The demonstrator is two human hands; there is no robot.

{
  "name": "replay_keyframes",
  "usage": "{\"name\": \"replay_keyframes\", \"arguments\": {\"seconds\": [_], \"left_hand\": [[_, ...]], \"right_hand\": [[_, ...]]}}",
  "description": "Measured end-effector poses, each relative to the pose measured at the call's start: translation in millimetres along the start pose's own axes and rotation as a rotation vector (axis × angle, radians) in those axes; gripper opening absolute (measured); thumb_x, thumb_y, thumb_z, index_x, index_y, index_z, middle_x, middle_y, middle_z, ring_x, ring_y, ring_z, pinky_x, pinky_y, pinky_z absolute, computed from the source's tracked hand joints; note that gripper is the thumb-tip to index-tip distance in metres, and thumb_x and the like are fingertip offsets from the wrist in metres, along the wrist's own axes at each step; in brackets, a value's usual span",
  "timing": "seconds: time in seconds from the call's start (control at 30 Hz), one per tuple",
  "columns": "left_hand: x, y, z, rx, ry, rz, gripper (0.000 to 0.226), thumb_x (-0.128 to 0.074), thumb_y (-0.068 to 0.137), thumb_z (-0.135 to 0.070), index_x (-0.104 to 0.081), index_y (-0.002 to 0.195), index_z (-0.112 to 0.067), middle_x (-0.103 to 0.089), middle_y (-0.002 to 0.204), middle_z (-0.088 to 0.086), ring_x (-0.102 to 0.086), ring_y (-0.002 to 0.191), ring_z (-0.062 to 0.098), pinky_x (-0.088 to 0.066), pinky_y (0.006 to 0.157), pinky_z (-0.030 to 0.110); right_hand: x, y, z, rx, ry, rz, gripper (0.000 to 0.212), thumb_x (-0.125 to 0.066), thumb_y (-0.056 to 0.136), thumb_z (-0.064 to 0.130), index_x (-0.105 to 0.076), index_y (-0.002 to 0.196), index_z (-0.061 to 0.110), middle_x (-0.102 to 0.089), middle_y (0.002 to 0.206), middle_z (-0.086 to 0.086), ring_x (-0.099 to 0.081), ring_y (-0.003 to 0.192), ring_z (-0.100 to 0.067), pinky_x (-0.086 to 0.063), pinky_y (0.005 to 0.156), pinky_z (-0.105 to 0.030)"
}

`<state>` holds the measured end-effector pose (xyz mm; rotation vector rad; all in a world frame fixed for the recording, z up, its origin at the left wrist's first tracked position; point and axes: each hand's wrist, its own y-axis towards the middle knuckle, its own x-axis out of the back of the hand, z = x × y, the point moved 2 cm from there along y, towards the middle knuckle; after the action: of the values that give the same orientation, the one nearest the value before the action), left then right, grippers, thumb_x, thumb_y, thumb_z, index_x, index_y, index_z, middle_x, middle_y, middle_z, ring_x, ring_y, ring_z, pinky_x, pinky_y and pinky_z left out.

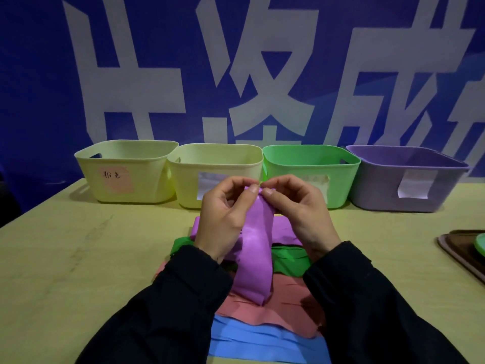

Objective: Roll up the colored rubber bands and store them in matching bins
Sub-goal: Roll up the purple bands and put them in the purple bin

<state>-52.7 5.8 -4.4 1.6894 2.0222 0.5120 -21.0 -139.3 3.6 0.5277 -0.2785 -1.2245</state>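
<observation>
Purple band (pixel 256 248) pinched by both hands, hiding bin labels.

I am sitting at a pale yellowish wooden worktop (pixel 65 258) whose surface is showing faint scuffs and is catching dim light. Behind it a deep blue wall banner (pixel 31 74) with huge white characters is filling my view, and a brown tray (pixel 456 248) is poking in at the right edge.
</observation>
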Motion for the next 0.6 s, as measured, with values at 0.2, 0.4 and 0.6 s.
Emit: {"name": "replay_keyframes", "arguments": {"seconds": [0.2, 0.4, 0.6], "left_hand": [[-0.9, 0.6, 1.0, -0.002, 0.058, 0.001, 0.022, -0.063, 0.097, -0.004, -0.067, 0.109, -0.022, -0.074, 0.1, 0.004, -0.071, 0.094, 0.021, -0.059, 0.079, 0.031], [-2.7, 0.4, -1.6, -0.045, 0.079, 0.016, 0.022, -0.062, 0.095, 0.006, -0.07, 0.098, -0.015, -0.075, 0.092, 0.0, -0.071, 0.09, 0.012, -0.055, 0.08, 0.022], [-0.8, 1.0, -1.7, -0.061, 0.088, 0.003, 0.025, -0.063, 0.092, 0.008, -0.07, 0.091, -0.017, -0.074, 0.087, -0.005, -0.07, 0.088, 0.01, -0.053, 0.079, 0.02]], "right_hand": [[6.0, 2.2, -4.3, -0.029, -0.014, -0.003, 0.026, -0.067, 0.089, -0.001, -0.068, 0.113, 0.01, -0.063, 0.068, -0.007, -0.059, 0.068, -0.012, -0.052, 0.068, -0.027], [5.0, 0.2, -3.4, 0.006, -0.047, 0.052, 0.016, -0.064, 0.088, 0.011, -0.072, 0.095, 0.023, -0.065, 0.088, -0.03, -0.061, 0.081, -0.021, -0.054, 0.073, -0.031], [6.0, -0.2, -4.7, -0.003, -0.068, 0.028, 0.009, -0.068, 0.092, 0.006, -0.072, 0.099, 0.009, -0.073, 0.089, -0.011, -0.067, 0.083, -0.018, -0.057, 0.074, -0.03]]}}
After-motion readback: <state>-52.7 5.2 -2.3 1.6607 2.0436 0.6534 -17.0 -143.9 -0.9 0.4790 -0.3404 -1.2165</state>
